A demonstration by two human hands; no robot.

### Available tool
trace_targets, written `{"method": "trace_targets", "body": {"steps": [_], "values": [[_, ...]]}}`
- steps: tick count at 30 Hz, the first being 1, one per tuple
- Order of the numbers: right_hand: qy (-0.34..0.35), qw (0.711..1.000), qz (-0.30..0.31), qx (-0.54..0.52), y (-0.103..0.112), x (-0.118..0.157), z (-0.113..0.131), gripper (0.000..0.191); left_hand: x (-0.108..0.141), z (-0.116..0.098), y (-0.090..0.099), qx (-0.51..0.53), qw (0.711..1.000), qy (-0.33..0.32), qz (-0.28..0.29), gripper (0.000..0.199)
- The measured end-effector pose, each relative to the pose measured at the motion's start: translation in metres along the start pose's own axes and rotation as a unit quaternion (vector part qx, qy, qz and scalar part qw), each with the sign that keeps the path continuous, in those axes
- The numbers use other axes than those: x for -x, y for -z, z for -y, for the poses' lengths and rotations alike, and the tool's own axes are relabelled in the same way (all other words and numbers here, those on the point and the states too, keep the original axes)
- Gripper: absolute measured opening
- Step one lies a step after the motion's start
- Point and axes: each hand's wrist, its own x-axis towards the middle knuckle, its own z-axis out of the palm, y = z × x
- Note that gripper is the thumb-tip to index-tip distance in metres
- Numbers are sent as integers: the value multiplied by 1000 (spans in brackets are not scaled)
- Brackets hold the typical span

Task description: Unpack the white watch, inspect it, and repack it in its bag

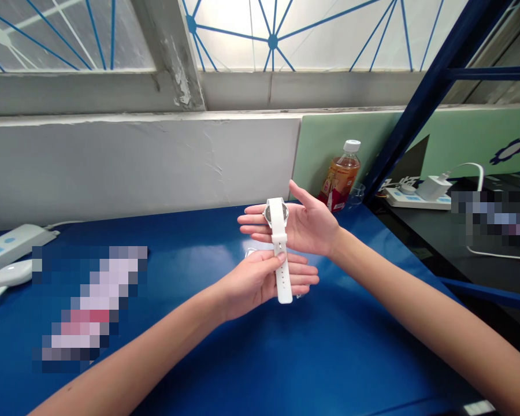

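A watch with a white strap [279,225] is held upright in front of me, its strap end hanging down. The round dark case shows at the top, partly covered by the strap. My left hand [260,280] pinches the lower strap between the thumb and the fingers beneath. Behind the upper part of the watch, my right hand [307,226] lies palm up with fingers stretched out to the left and thumb raised. The case rests on or just over its fingers; contact is hard to tell.
On the blue table [190,352], a blurred-out object [91,306] and a white power strip [15,245] are at left. A bottle [341,176] stands behind my right hand. A blue metal frame [416,115] rises at right, with another power strip [420,199] beyond it.
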Motion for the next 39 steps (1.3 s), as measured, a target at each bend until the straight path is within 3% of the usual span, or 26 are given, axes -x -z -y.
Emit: {"method": "trace_targets", "body": {"steps": [13, 19, 22, 26, 30, 33, 36, 39], "values": [[6, 1000, -2, 1, 0, 0, 1, 79, -2, 1, 0, 1, 1000, -1, -17, 31], [8, 999, -19, -26, 7, -4, -2, 60, -4, 1, 2, -10, 999, -8, -41, 30], [29, 996, -54, -60, 11, -6, -3, 52, -4, 0, 3, -5, 998, -3, -60, 33], [115, 977, -137, -113, 14, -8, 3, 37, -1, -8, -1, 84, 993, 12, -79, 57], [206, 942, -228, -133, 16, -12, 6, 27, 3, -15, -11, 164, 976, -63, -127, 61], [216, 941, -241, -96, 17, -14, 1, 24, 3, -14, -15, 144, 972, -82, -165, 55], [205, 951, -230, 23, 17, -15, -8, 27, -1, -8, -11, 93, 970, -98, -203, 42], [213, 935, -204, 195, 13, -14, -16, 31, -4, -3, -4, 34, 977, -140, -158, 30]]}}
